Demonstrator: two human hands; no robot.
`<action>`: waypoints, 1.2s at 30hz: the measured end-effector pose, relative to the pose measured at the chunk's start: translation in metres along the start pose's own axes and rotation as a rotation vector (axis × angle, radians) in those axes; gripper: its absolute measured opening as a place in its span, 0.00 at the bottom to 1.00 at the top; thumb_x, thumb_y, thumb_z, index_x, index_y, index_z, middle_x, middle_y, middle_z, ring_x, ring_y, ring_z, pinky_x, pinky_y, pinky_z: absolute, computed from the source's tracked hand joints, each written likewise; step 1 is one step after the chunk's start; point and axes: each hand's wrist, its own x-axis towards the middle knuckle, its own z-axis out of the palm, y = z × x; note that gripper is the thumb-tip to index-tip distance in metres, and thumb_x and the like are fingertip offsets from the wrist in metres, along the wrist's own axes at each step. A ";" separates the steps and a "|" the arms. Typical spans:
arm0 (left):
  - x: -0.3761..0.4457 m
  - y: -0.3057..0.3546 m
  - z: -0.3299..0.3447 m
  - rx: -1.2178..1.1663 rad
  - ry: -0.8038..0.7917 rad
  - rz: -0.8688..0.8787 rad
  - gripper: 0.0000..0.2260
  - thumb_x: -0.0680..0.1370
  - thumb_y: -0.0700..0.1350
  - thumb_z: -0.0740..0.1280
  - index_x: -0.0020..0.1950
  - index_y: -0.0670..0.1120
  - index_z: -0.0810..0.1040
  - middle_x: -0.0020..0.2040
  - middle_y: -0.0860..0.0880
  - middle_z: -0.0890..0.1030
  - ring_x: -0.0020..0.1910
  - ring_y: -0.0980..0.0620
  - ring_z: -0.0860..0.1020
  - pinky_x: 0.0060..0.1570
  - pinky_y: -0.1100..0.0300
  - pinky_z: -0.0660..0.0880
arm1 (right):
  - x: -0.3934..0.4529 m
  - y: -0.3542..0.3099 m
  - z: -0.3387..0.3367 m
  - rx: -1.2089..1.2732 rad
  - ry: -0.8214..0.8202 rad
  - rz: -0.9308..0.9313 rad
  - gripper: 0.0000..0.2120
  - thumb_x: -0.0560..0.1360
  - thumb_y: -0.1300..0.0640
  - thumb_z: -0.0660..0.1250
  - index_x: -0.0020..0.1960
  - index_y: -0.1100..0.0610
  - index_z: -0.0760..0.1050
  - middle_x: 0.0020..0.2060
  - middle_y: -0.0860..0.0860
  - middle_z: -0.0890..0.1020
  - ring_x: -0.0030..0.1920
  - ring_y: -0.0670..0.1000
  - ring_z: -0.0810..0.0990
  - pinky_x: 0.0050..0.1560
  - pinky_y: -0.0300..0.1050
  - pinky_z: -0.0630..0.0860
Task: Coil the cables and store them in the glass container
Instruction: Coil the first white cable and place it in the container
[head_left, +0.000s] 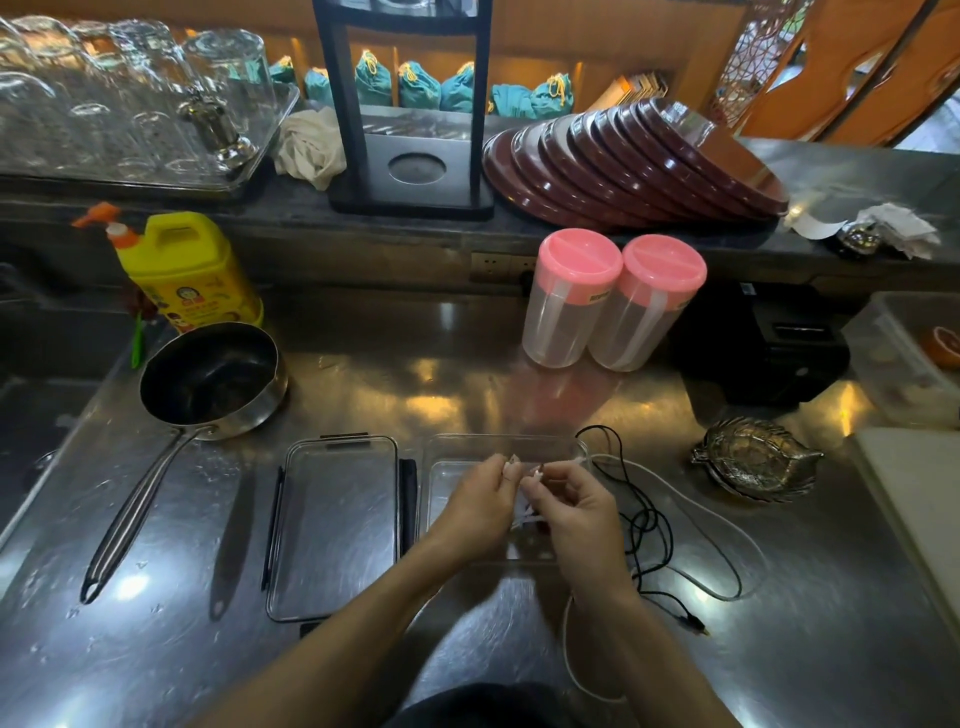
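**White cable over the dish, black one waiting**

The clear rectangular glass container (441, 470) sits right under my hands, its lid (335, 525) to the left. The tangled black cable (649, 525) lies loose on my right, nearest my right hand (576, 512). Both it and my left hand (480, 501) pinch the thin white cable (569, 649), fingers curled close.
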 end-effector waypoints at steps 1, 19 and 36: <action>-0.002 -0.003 0.002 0.021 -0.018 0.004 0.12 0.85 0.51 0.57 0.45 0.50 0.74 0.43 0.51 0.80 0.44 0.51 0.79 0.43 0.55 0.74 | 0.001 -0.001 0.000 0.104 0.011 0.070 0.03 0.77 0.62 0.73 0.45 0.56 0.82 0.38 0.53 0.85 0.38 0.49 0.82 0.39 0.46 0.81; 0.000 -0.004 0.001 -0.477 -0.108 -0.218 0.13 0.84 0.51 0.61 0.48 0.48 0.83 0.36 0.52 0.84 0.35 0.56 0.81 0.38 0.60 0.75 | 0.018 0.003 -0.004 0.057 0.026 0.190 0.08 0.80 0.54 0.71 0.49 0.57 0.87 0.42 0.56 0.89 0.43 0.57 0.88 0.45 0.52 0.84; 0.012 -0.005 -0.018 -0.326 -0.173 -0.179 0.09 0.81 0.43 0.67 0.58 0.41 0.81 0.46 0.43 0.86 0.43 0.49 0.84 0.46 0.55 0.80 | 0.018 0.013 -0.014 0.111 -0.071 0.242 0.05 0.78 0.62 0.72 0.52 0.63 0.83 0.44 0.62 0.88 0.36 0.52 0.85 0.33 0.42 0.79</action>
